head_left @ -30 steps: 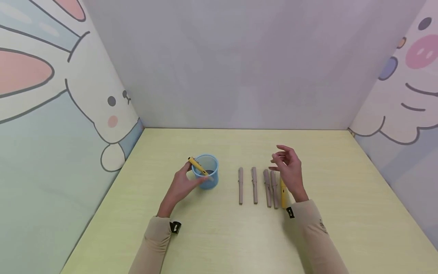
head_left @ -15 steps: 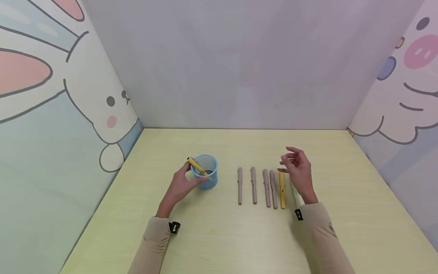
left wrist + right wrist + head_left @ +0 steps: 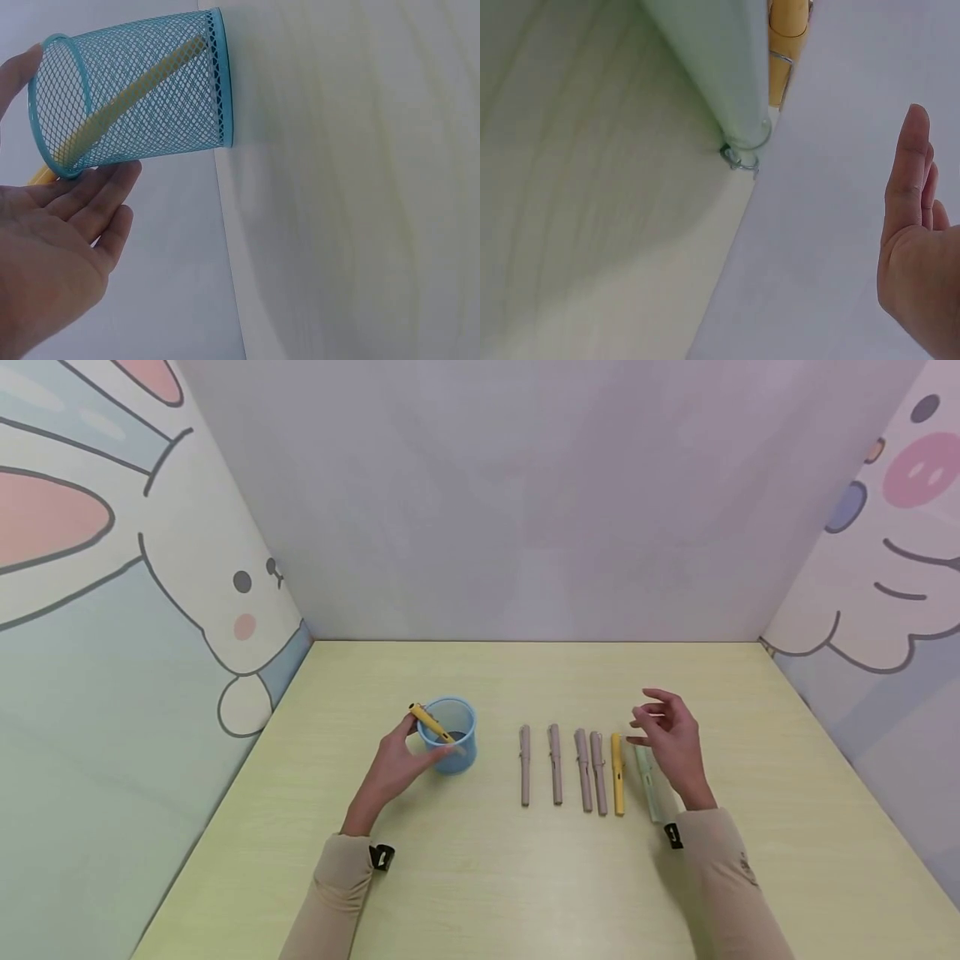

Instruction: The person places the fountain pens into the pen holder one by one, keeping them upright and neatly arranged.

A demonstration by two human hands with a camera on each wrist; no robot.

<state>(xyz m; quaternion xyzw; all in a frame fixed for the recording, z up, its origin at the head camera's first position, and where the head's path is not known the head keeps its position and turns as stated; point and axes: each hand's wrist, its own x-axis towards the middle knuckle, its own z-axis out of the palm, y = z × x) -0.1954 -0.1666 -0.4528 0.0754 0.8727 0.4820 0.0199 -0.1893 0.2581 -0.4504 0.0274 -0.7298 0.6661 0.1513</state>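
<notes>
My left hand (image 3: 401,762) holds the blue mesh pen cup (image 3: 461,758), thumb on one side and fingers on the other. The cup (image 3: 161,90) stands upright on the table, with a yellow pen (image 3: 431,722) leaning inside it, its end past the rim. My right hand (image 3: 673,743), fingers loosely bent, hovers above a pale green pen (image 3: 647,783) and holds nothing. A further pale shape beside that pen is partly hidden by the hand. Left of it lies another yellow pen (image 3: 618,774). Close up, the green pen (image 3: 720,60) shows in the right wrist view.
Several greyish-mauve pens (image 3: 557,764) lie in a row between the cup and the yellow pen. The light wood-look table (image 3: 480,877) meets a plain back wall (image 3: 525,527) and cartoon-printed side walls (image 3: 225,527).
My right hand has moved to the right, from over the yellow pen to over the green pen, uncovering both. My left hand and the cup stay put.
</notes>
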